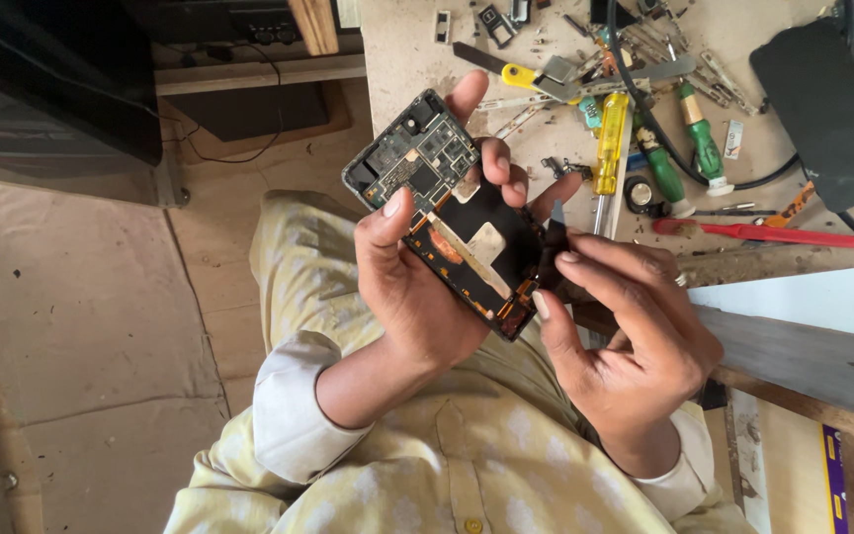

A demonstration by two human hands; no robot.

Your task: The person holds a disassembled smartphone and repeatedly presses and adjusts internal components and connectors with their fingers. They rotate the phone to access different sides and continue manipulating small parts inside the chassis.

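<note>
Black opened phone (452, 213), circuit board exposed, gripped in left hand (417, 287): thumb across its face, fingers curled behind its far edge. Tilted, board end up and away from body. Right hand (630, 331) pinched narrow on small dark tool (554, 232), tip touching phone's lower right edge. Ring on one right finger. Beyond right hand, on workbench (407, 59): yellow screwdriver (610, 143), two green screwdrivers (684, 148), red tool (763, 233), loose metal parts, black cable. Dark pad (827, 109) further right of right hand. Pale yellow shirt (467, 465) below both hands, cuffs rolled.
</note>
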